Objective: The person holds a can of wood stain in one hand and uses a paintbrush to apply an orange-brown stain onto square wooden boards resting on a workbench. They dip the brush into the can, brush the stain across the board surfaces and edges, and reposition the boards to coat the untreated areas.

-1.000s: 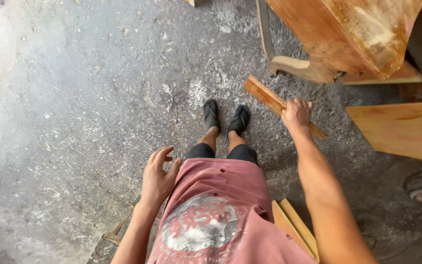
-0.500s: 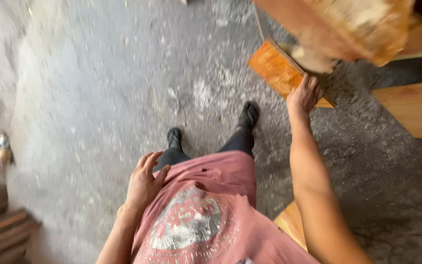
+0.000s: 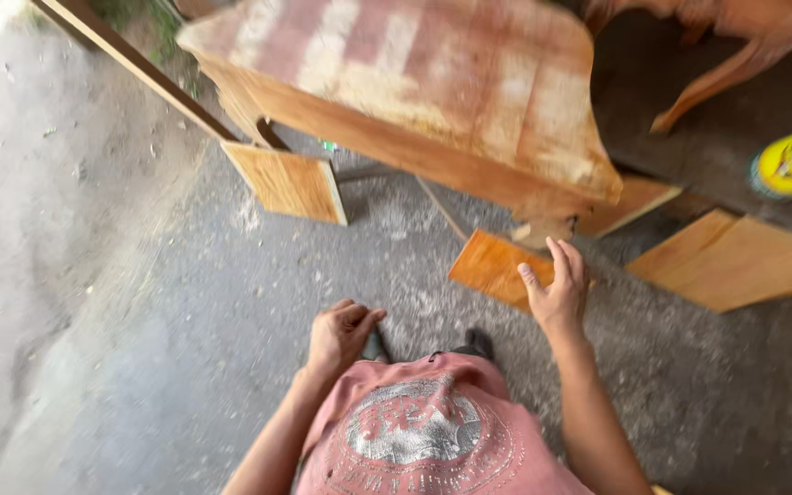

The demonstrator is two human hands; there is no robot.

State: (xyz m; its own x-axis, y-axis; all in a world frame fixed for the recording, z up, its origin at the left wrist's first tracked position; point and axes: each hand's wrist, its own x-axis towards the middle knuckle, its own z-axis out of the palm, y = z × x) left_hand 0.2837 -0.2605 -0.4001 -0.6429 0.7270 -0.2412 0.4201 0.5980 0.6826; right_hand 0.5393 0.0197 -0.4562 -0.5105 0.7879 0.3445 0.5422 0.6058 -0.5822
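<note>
My right hand (image 3: 556, 291) is raised with its fingers spread, at the right edge of a small orange wooden board (image 3: 490, 266) that sits low over the floor. I see no grip on the board. My left hand (image 3: 339, 335) hangs in front of my pink shirt (image 3: 414, 431), fingers loosely curled, holding nothing. Just beyond the board stands a big wooden furniture piece (image 3: 414, 92) with a worn, patchy top. My dark shoes (image 3: 478, 344) peek out below the shirt.
A square wooden panel (image 3: 291, 183) leans under the furniture's left side. More flat boards (image 3: 735, 261) lie at the right, beside a yellow can (image 3: 790, 165) and a curved wooden leg (image 3: 717, 82). A long slat (image 3: 130, 64) runs diagonally at upper left. The concrete floor (image 3: 139, 302) is dusty.
The view has swung up towards the furniture. My right hand, which gripped the orange board before, now has its fingers spread at the board's edge. My left hand has stayed at my front.
</note>
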